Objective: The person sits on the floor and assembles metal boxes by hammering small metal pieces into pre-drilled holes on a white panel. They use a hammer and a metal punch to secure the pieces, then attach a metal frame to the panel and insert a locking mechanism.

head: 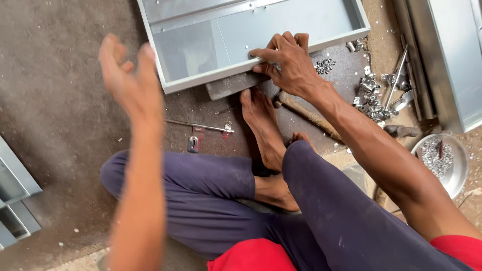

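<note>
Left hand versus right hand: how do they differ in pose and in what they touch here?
The left hand is raised in the air, fingers spread, blurred and touching nothing. The right hand presses down on the rim of the grey sheet-metal tray, fingers curled over its edge. Both are bare.

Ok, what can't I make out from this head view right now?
- Left hand: motion-blurred, fingers unclear.
- Hammer: handle end hidden under the right forearm.
- Metal tray: far side cut off by the top edge.
- Bowl of small metal parts: too small to identify.
</note>
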Available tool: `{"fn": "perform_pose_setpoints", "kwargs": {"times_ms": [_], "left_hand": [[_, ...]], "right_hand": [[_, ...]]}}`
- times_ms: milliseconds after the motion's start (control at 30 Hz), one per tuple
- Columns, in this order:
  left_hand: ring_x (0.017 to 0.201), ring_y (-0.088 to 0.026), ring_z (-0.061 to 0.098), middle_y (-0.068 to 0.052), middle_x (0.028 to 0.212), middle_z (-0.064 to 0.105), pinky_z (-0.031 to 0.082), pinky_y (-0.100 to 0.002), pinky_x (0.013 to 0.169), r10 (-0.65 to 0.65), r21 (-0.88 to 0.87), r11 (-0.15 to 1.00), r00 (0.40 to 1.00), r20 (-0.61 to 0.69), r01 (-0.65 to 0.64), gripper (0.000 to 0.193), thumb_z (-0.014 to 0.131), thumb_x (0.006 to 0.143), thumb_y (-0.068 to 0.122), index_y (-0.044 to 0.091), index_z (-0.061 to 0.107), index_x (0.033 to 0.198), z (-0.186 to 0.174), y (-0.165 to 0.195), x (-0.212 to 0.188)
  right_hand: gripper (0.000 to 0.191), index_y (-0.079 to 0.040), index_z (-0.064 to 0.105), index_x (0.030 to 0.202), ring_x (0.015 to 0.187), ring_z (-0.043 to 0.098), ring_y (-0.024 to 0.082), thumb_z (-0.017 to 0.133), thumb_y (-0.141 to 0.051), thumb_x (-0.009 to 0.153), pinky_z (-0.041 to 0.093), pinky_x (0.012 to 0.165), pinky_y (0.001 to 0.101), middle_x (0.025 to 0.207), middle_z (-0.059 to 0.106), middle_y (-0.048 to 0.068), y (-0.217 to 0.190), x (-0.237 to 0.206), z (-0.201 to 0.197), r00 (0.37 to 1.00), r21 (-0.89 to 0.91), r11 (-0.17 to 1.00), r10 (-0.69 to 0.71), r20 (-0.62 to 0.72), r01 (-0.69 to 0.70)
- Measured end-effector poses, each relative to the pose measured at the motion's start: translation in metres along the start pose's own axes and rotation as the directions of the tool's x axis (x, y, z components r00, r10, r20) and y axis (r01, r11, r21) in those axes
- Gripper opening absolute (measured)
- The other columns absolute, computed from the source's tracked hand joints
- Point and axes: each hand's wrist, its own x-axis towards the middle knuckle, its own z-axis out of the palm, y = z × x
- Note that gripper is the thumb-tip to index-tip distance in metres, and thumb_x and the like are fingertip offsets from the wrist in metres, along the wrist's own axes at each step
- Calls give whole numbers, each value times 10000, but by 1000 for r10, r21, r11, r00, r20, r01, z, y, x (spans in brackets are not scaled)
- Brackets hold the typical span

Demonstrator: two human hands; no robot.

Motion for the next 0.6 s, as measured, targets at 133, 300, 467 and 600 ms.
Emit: {"fn": "perform_pose_setpoints", "kwargs": {"times_ms": [133, 300, 467, 600], "left_hand": [[1298, -267, 472, -177, 1421, 510, 367, -544, 1021, -621, 190, 780, 700, 352, 596, 687, 724, 881, 554, 34, 669, 1325, 13, -71, 49], [1148, -422, 705, -272, 1237, 677, 572, -616, 864, -676, 25, 671, 598, 430, 741, 778, 745, 745, 565, 13, 576, 1266, 27, -106, 53], [1037, -300, 674, -245, 1103, 742, 492, -460, 871, -457, 127, 888, 822, 340, 441, 612, 1004, 671, 234, -93, 708, 1095, 28, -100, 46], [844, -201, 760, -146, 975, 791, 631, -341, 775, -203, -63, 970, 928, 311, 233, 432, 964, 667, 103, -38, 745, 1012, 26, -107, 26]], "right_hand": [[375, -155, 662, 1370, 1164, 535, 254, 745, -235, 1012, 333, 1064, 445, 1239, 593, 101, -24, -37, -21, 968, -155, 986, -104, -230, 69], [493, -36, 637, 1233, 1077, 490, 322, 788, -329, 866, 399, 924, 481, 1157, 568, 183, -26, -170, -26, 925, -268, 888, 378, -37, -374], [407, -58, 607, 1238, 781, 593, 229, 696, -346, 964, 473, 681, 375, 919, 663, 117, -13, -250, -18, 772, -202, 766, 632, 62, -611], [370, -24, 646, 1213, 508, 508, 114, 636, -300, 967, 373, 431, 290, 635, 618, 38, -53, -240, -35, 580, 460, 460, 800, 156, -759]]}}
